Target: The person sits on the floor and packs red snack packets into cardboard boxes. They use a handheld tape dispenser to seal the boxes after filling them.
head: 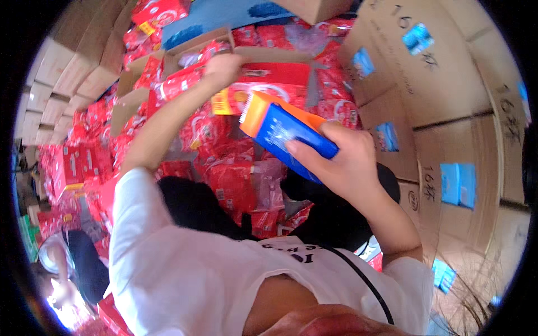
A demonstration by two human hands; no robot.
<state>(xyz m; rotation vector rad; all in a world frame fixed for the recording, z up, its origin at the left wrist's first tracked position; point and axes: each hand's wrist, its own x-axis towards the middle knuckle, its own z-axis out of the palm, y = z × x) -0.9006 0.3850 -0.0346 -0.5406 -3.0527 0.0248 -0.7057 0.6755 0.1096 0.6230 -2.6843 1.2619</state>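
My right hand (344,157) grips a blue and orange tape dispenser (290,136), its serrated edge pointing to the upper left. Beneath and beyond the dispenser lies a red printed package (275,77) with a yellow patch on its left. My left arm reaches forward, and my left hand (222,69) is at an open cardboard box (193,44) that holds red packets. The fingers of that hand are blurred, so whether they hold something does not show. Many red plastic packets (231,185) lie around my knees.
Stacked cardboard cartons with blue labels (445,105) rise close on my right. More cartons (71,71) stand at the far left. A blue surface (222,19) lies ahead. At the lower left another person (84,260) is partly in view among red packages.
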